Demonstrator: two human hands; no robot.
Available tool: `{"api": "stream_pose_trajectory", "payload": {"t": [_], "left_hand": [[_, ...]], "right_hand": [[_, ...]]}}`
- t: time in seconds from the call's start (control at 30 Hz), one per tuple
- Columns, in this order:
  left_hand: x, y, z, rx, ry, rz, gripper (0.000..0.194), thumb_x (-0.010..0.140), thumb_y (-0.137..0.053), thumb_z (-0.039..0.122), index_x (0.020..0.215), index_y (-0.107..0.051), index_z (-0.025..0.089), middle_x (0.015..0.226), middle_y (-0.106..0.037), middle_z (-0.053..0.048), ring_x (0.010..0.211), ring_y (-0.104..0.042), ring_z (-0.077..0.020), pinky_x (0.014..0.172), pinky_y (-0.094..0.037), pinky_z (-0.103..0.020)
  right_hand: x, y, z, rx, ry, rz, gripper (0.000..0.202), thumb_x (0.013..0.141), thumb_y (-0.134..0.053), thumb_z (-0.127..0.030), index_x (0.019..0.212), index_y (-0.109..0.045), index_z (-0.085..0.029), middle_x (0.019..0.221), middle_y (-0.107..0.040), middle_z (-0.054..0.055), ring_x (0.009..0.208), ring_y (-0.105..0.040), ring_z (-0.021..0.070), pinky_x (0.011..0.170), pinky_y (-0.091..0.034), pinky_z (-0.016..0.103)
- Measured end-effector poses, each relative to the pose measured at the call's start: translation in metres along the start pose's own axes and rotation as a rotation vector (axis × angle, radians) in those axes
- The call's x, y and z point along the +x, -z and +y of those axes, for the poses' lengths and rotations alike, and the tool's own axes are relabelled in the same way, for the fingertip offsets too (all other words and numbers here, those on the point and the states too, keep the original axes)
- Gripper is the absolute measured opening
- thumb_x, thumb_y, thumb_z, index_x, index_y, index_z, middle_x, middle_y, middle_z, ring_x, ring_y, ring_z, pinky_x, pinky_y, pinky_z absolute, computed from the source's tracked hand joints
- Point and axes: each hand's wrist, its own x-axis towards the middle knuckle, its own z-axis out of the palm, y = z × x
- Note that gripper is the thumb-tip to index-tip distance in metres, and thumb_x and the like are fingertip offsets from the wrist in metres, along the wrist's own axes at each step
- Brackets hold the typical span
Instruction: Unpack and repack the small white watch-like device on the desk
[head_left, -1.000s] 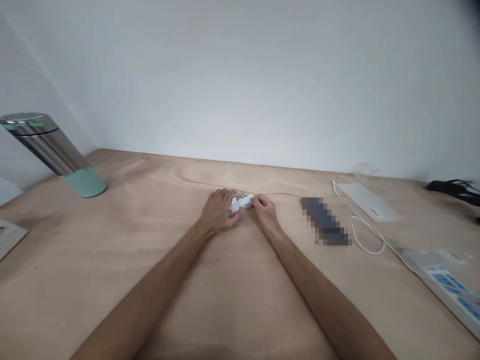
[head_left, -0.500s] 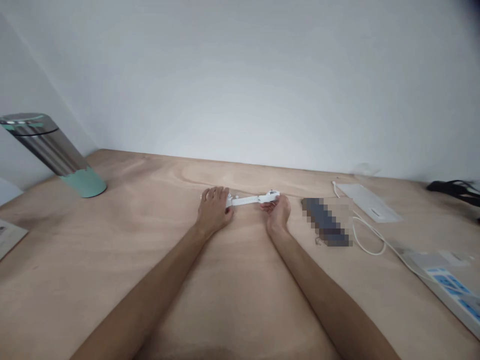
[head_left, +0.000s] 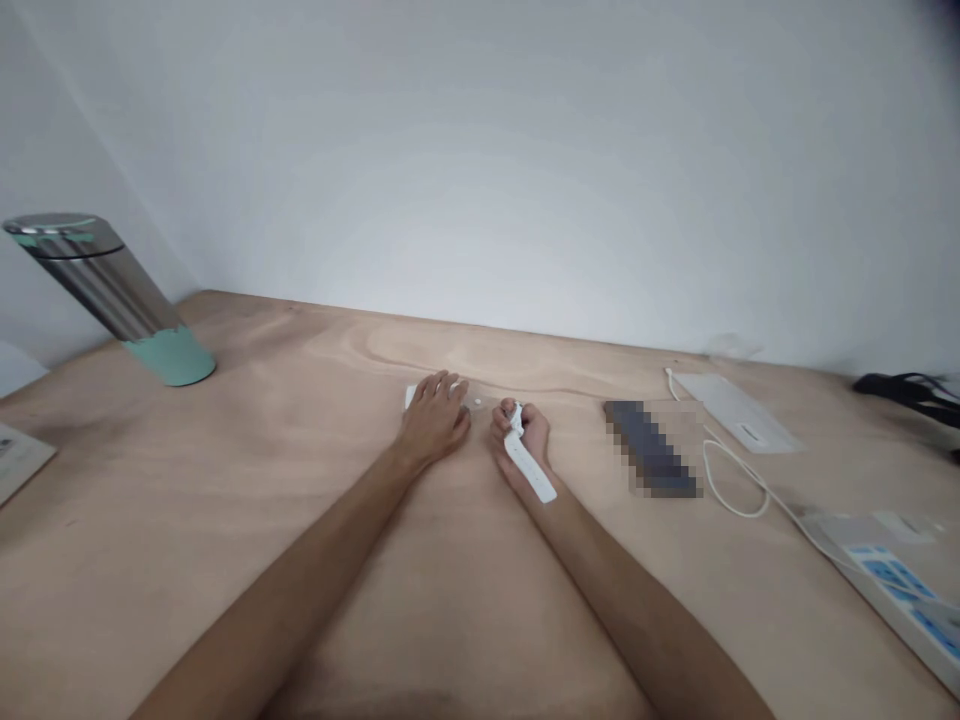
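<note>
A pale plywood desk [head_left: 225, 520] runs up to a plain white wall, with its grain swirling at the far middle. At the far left stands a steel tumbler [head_left: 105, 290] with a mint-green base, which looks slanted at the picture's edge. At the right lie a flat white pad [head_left: 739, 412] with a white cable [head_left: 731, 480] looping off it, a dark oblong thing [head_left: 651, 447] blurred out, a white power strip [head_left: 896, 580] with blue labels, and something black [head_left: 911, 390] at the far right, cut off by the frame.

Both bare forearms reach in from the near edge. The left hand [head_left: 433, 425] lies palm down, its fingers spread on one end of a white strap [head_left: 529, 465], of which only a corner shows beyond the fingertips. The right hand [head_left: 521, 440] is curled closed around the strap's other part, and a free length lies back over the wrist towards the near side. How the two parts join between the hands is hard to make out. A paper corner [head_left: 19, 455] is cropped at the left edge.
</note>
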Motion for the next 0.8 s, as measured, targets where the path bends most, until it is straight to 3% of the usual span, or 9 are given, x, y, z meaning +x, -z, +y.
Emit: {"api": "stream_pose_trajectory", "payload": {"t": [0.07,0.2,0.37,0.63,0.8], "left_hand": [[0.000,0.001,0.000,-0.012,-0.023,-0.001,0.045,0.088,-0.045,0.029,0.129,-0.049,0.011,0.134,-0.050,-0.015,0.128,-0.039,-0.0298,0.108,-0.035,-0.046],[0.000,0.004,-0.001,-0.080,-0.090,0.034,0.042,0.084,-0.050,0.024,0.124,-0.051,0.012,0.126,-0.054,-0.012,0.119,-0.045,-0.0252,0.105,-0.037,-0.040],[0.000,0.008,-0.001,-0.107,-0.097,0.014,0.031,0.082,-0.054,0.027,0.111,-0.055,0.015,0.111,-0.060,-0.010,0.107,-0.050,-0.0248,0.096,-0.040,-0.040],[0.001,0.010,-0.001,0.013,0.063,0.014,0.022,0.085,-0.052,0.031,0.098,-0.057,0.015,0.103,-0.062,-0.011,0.103,-0.050,-0.0279,0.096,-0.037,-0.044],[0.001,0.012,-0.002,0.087,0.117,0.032,0.020,0.087,-0.044,0.023,0.100,-0.057,0.015,0.103,-0.060,-0.013,0.101,-0.050,-0.0289,0.096,-0.034,-0.046]], "right_hand": [[0.000,-0.003,0.004,-0.012,0.013,0.010,0.021,0.057,-0.042,-0.032,0.074,-0.036,-0.020,0.052,-0.038,-0.003,0.038,-0.027,0.0079,0.035,-0.020,0.021],[0.001,-0.005,0.009,0.007,0.082,0.063,0.031,0.056,-0.053,-0.029,0.083,-0.039,-0.019,0.074,-0.059,0.000,0.054,-0.053,0.0103,0.049,-0.044,0.022],[-0.002,-0.011,0.018,-0.260,0.275,0.144,0.039,0.060,-0.061,-0.029,0.093,-0.042,-0.020,0.087,-0.061,0.000,0.062,-0.060,0.0129,0.051,-0.050,0.024],[-0.009,-0.010,0.020,-0.631,0.260,-0.111,0.045,0.080,-0.052,-0.054,0.110,-0.054,-0.020,0.098,-0.061,0.006,0.071,-0.059,0.0150,0.052,-0.053,0.026],[-0.008,-0.006,0.027,-0.907,0.390,-0.192,0.047,0.079,-0.061,-0.047,0.120,-0.056,-0.024,0.091,-0.065,0.003,0.066,-0.058,0.0130,0.060,-0.050,0.024]]}}
